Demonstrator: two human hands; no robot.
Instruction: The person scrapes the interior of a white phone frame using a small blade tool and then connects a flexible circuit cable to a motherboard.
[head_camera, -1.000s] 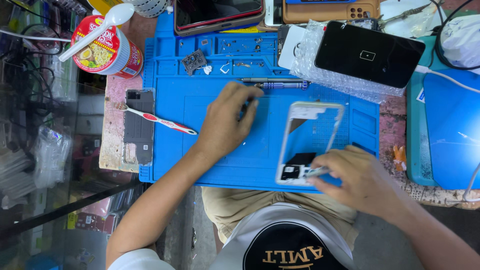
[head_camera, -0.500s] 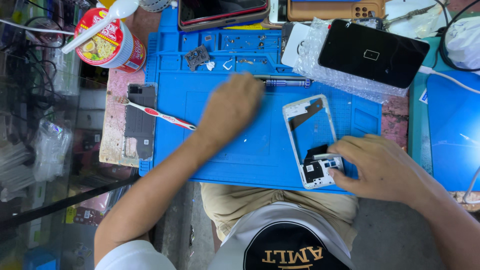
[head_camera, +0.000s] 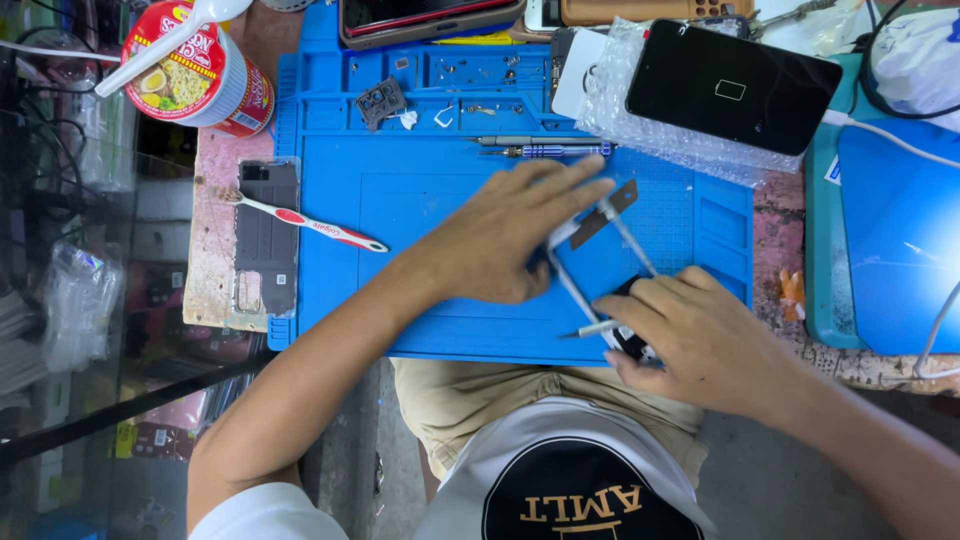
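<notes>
Hands meet over the blue silicone repair mat (head_camera: 420, 210), both reaching in from the near edge. Left hand (head_camera: 500, 245) lies palm down, fingers stretched flat and mostly together, pressing the top-left corner of the silver phone frame (head_camera: 600, 255) w/ no curl round it. Right hand (head_camera: 700, 340) is bent at the knuckles, thumb and forefinger pinched on thin metal tweezers (head_camera: 592, 328), tip pointing left at the frame's lower end; rest of the fingers cover that end, so can't tell what's under them. Frame sits tilted, right-centre of the mat, near its front edge.

Room: bare mat left of the left hand as far as the red-and-white toothbrush (head_camera: 305, 222). Behind the fingers, close, a blue-handled screwdriver (head_camera: 555, 151). Black phone on bubble wrap (head_camera: 735, 88) crowds the far right corner. Mat's right edge is just beside the right hand.
</notes>
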